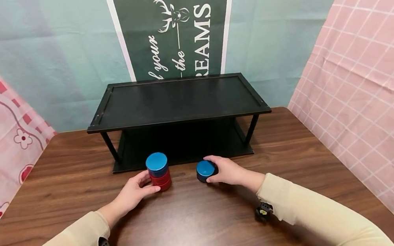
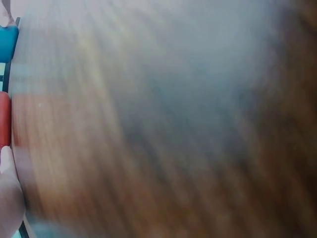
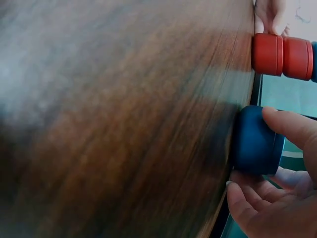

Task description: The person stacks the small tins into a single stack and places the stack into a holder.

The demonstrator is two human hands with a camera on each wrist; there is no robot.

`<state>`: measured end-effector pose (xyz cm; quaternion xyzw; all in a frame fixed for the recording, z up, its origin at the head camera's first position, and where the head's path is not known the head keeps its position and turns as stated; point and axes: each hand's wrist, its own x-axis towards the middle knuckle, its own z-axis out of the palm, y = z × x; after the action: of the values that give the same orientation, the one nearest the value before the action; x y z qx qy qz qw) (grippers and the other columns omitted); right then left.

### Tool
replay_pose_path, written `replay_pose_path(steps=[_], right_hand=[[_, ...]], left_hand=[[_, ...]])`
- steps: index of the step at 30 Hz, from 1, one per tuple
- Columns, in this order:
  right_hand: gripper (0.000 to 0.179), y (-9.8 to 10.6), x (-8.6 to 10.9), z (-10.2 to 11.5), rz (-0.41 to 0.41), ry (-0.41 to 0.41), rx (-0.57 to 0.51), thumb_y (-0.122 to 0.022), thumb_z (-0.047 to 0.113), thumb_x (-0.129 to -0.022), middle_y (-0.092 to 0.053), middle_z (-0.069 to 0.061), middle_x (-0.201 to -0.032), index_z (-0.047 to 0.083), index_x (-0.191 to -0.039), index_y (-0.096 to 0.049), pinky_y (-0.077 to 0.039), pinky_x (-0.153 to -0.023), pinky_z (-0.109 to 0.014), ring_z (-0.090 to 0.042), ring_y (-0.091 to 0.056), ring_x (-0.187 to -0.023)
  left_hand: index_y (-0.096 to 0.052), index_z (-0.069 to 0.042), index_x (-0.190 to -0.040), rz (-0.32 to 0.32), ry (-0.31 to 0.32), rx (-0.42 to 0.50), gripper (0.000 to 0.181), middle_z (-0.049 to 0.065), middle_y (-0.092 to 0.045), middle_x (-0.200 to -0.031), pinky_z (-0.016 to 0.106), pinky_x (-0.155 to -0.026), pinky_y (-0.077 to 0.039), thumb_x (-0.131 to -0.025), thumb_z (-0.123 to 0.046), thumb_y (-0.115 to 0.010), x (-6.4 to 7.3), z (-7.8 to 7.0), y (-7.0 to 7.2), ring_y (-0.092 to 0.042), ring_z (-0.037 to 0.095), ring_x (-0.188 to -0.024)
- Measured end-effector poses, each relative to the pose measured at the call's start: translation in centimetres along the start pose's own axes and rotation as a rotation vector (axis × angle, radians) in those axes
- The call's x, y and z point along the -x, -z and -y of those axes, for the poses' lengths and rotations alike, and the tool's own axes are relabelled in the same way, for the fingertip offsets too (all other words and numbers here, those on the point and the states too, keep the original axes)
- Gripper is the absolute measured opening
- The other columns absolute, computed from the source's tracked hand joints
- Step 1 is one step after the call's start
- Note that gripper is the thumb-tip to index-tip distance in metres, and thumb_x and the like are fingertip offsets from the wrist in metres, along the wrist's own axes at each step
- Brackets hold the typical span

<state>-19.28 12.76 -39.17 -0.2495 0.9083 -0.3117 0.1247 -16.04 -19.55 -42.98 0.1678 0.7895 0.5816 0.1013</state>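
Note:
On the wooden table stands a stack of small round tins: two red tins (image 1: 161, 180) with a blue tin (image 1: 156, 162) on top. My left hand (image 1: 134, 191) grips the lower, red part of the stack from the left, thumb in front and fingers behind. To the right, a separate blue tin (image 1: 205, 169) rests on the tabletop. Its sides are held between the thumb and fingers of my right hand (image 1: 228, 171). The right wrist view shows this blue tin (image 3: 255, 141) near the red tins (image 3: 282, 56). The left wrist view is mostly blurred tabletop.
A black two-tier shelf (image 1: 177, 101) stands at the back, just behind both hands, its lower board (image 1: 185, 152) close to the tins. Patterned cloths hang at the back (image 1: 70, 64), left (image 1: 3, 149) and right (image 1: 369, 94) of the wooden table (image 1: 192, 226).

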Motion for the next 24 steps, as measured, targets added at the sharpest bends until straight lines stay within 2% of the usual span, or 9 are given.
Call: replay_pose_path(steps=[17, 24], right_hand=[[0.063, 0.4, 0.9, -0.3, -0.062, 0.030, -0.043, -0.073, 0.024, -0.082, -0.056, -0.016, -0.121, 0.001, -0.133, -0.045, -0.052, -0.080, -0.034, -0.022, -0.057, -0.098], [0.059, 0.6, 1.4, 0.1, -0.093, 0.041, -0.080, -0.074, 0.025, -0.081, -0.058, -0.011, -0.118, 0.003, -0.129, -0.048, -0.052, -0.079, -0.032, -0.020, -0.057, -0.097]], left_hand=[[-0.043, 0.005, -0.133, 0.011, 0.003, 0.011, 0.057, 0.022, -0.052, -0.128, 0.043, -0.099, -0.039, -0.085, -0.014, -0.068, -0.2, -0.1, -0.2, -0.046, 0.035, -0.122], [-0.042, 0.005, -0.133, 0.001, 0.013, -0.001, 0.059, 0.022, -0.052, -0.128, 0.043, -0.099, -0.039, -0.085, -0.015, -0.069, -0.1, -0.1, -0.2, -0.045, 0.035, -0.122]])
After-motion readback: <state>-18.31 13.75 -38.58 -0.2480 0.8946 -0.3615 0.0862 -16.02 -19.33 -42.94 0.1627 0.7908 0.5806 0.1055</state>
